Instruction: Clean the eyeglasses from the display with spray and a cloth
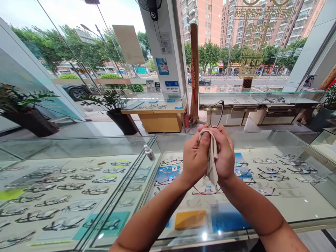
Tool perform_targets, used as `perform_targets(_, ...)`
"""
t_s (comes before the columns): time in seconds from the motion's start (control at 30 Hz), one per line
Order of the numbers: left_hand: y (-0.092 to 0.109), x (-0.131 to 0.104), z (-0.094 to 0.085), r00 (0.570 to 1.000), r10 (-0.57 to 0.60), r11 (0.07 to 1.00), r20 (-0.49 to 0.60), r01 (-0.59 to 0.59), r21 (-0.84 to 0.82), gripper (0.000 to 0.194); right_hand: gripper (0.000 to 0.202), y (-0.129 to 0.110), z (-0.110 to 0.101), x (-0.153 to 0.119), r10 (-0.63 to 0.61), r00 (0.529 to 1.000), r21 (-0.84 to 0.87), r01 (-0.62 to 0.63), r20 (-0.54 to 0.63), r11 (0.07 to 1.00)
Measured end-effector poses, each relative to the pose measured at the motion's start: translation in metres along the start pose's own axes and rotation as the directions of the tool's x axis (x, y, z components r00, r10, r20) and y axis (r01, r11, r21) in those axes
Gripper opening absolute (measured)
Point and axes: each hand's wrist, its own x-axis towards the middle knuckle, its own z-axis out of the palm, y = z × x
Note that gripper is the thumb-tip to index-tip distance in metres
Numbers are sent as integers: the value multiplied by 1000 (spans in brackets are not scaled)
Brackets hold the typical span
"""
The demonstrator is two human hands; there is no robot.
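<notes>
Eyeglasses (222, 112) handheld (cloth (212, 159) too); jutting clear

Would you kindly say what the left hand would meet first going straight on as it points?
The left hand would likely meet the cloth it touches, then the right hand; depth is unclear.

One head-worn camera looks forward and down across the glass counter (301, 211), facing the pillar (168, 21) at twelve o'clock. The left hand (195, 157) and right hand (226, 154) are near it, toward four o'clock.
</notes>
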Motion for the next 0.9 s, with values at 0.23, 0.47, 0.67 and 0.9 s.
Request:
perform_targets(0.23,-1,20,-24,922,-8,995,387,45,-84,43,20,-11,-12,20,40,999,16,-40,34,999)
perform_targets(0.47,-13,17,-19,952,-1,998,307,21,-63,44,15,-7,-7,18,133,990,136,-127,-39,983)
perform_targets(0.67,-5,9,-5,999,48,997,21,-49,51,46,18,7,1,4,18,1000,69,-16,-22,997)
perform_targets(0.9,-1,21,-26,960,-158,986,233,165,-12,61,20,-5,-9,13,39,996,-51,-35,75,998)
